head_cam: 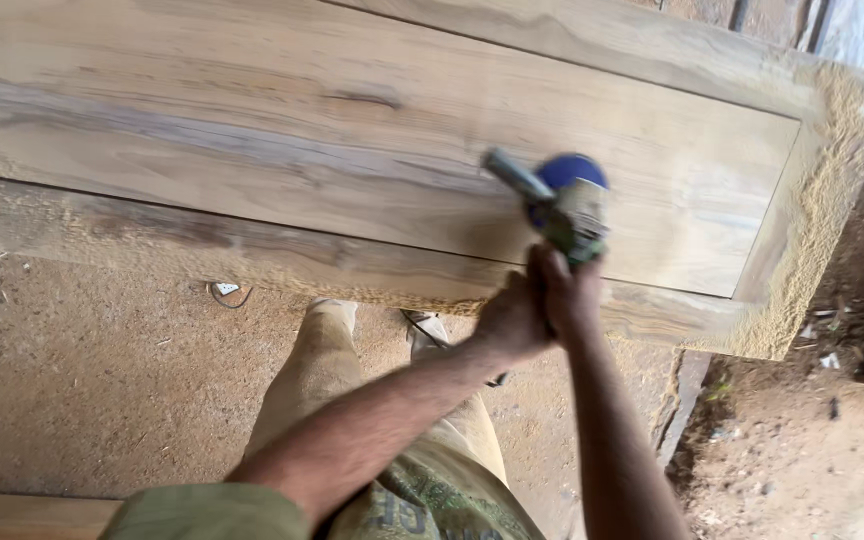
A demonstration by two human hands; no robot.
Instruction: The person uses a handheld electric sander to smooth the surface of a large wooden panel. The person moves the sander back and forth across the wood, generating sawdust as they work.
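Observation:
A green hand-held grinder (564,210) with a blue disc guard rests on a large pale wooden door panel (352,150). My left hand (512,318) and my right hand (572,292) are both clasped around the tool's rear body, side by side, near the panel's front rail. The tool is blurred. A side handle sticks out to the tool's left. Sawdust coats the panel's frame, thickest along the right end (832,180).
My legs in tan trousers (327,370) stand on a dusty floor below the panel. A small white scrap (224,290) lies on the floor to the left. Bare soil and debris lie at the right, and a wooden plank edge (22,512) shows at bottom left.

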